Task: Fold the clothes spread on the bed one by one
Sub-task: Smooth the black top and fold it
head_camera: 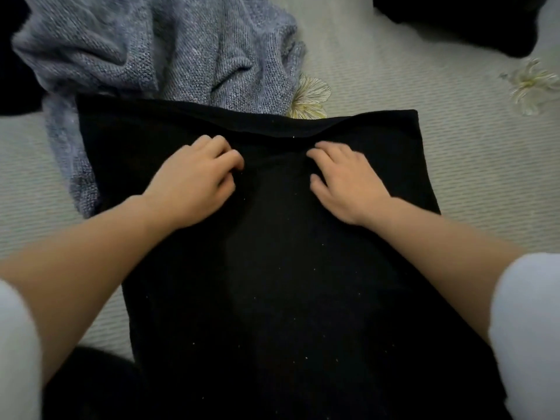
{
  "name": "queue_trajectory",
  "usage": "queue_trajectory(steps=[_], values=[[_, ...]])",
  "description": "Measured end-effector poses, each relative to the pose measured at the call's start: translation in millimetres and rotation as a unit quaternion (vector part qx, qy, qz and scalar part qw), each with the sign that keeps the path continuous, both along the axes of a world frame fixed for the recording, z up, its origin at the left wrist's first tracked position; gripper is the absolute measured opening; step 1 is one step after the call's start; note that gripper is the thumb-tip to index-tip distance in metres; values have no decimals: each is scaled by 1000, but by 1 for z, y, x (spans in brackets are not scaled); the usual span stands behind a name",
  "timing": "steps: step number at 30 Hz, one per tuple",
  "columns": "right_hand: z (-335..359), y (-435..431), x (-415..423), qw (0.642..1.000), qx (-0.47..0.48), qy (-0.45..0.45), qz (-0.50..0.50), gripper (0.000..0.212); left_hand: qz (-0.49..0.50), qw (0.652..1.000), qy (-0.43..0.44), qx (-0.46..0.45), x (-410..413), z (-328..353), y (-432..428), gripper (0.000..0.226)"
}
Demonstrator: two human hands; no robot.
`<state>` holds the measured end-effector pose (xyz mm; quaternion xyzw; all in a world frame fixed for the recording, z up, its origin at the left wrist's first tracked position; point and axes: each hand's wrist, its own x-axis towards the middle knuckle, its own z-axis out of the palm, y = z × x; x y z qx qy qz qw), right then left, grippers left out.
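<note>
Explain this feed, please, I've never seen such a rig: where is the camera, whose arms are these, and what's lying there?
No machine: a person works bare-handed, and the one camera sits on their head, looking down. The left hand and right hand rest on a black garment near its far edge, fingers curled into the cloth; whether they pinch it is unclear. It lies on a pale bed cover, partly over a grey knitted garment. More dark cloth shows top right.

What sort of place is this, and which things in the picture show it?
Probably a bedroom, on a bed: a pale ribbed bedspread with printed flowers lies underneath, and loose clothes lie on it, a black knitted garment and a crumpled grey-blue knitted sweater.
</note>
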<state>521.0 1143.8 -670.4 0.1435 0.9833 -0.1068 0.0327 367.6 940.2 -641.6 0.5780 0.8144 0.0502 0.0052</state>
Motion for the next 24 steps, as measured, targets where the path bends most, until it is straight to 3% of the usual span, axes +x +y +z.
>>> queue_trajectory(steps=[3, 6, 9, 11, 13, 16, 20, 24], values=[[0, 19, -26, 998, -32, -25, -46, 59, 159, 987, -31, -17, -15, -13, 17, 45], [5, 18, -38, 981, -98, -6, -168, 65, 311, 945, -96, -10, -25, -10, 31, 58], [7, -22, -4, 992, -56, 25, -114, 63, 248, 967, -40, 28, 12, -7, 21, 61], [9, -58, 42, 998, -40, 5, -44, 63, 184, 981, -49, 38, 63, -13, -2, 61], [6, -82, 84, 998, -35, -42, -22, 64, 170, 982, -82, -11, 113, -24, -29, 61], [-2, -90, 122, 993, -27, -98, -58, 64, 222, 964, -111, -95, 150, -42, -57, 62], [-6, -73, 147, 988, -23, -114, -101, 63, 241, 960, -109, -89, 153, -50, -63, 61], [13, -62, 151, 982, -78, -57, -164, 59, 282, 943, -124, -130, 162, -43, -54, 65]])
